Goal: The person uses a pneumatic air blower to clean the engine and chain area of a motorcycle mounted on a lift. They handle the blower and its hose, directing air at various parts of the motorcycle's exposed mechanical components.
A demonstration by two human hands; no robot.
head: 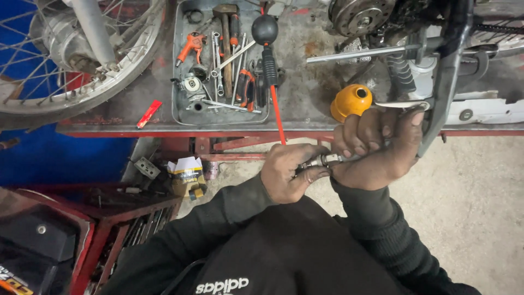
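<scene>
Both hands (338, 164) grip metal ratchet tool (325, 160).

Both dark-sleeved arms reach forward, the hands meeting at centre. The left hand (286, 172) is curled with fingers pinched together; the right hand (374, 147) is clenched in a fist, knuckles up, touching it.

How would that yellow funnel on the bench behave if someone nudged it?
The yellow funnel looks like thin plastic, so probably light and easy to shove. It lies on its side near the bench's front edge; its round shape would likely roll in a curve, perhaps off the edge.
</scene>
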